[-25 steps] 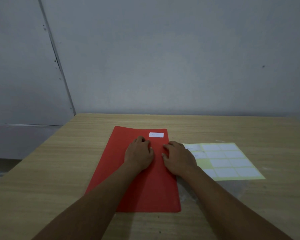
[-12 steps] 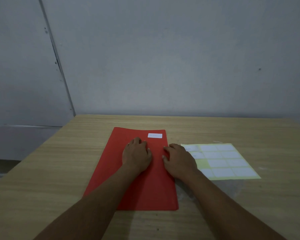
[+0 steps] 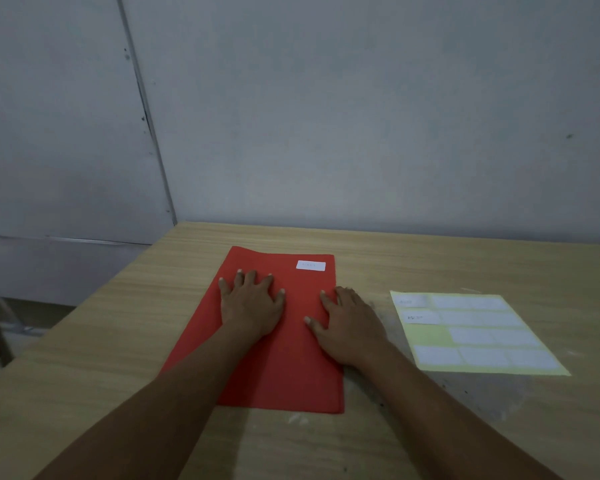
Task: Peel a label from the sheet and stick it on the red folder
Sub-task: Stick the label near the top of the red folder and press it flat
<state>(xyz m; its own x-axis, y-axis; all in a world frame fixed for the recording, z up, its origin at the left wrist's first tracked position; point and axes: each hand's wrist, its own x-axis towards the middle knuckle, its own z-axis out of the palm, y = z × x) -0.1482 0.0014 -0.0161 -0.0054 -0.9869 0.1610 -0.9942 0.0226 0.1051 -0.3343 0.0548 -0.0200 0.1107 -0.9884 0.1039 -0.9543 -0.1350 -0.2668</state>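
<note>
Head view: the red folder (image 3: 284, 358) lies flat on the wooden desk (image 3: 430, 265), a white label (image 3: 310, 265) stuck near its far right corner. The left hand (image 3: 252, 304) rests palm down on the folder, fingers spread and gripping nothing. The right hand (image 3: 350, 323) lies flat across the folder's right edge, likewise released. The label sheet (image 3: 471, 332) lies to the right, apart from the folder, one cell bare.

Matt red folder (image 3: 291, 368) on a wood-grain table (image 3: 430, 258) — pale paper label sheet (image 3: 471, 332), faintly glossy.
</note>
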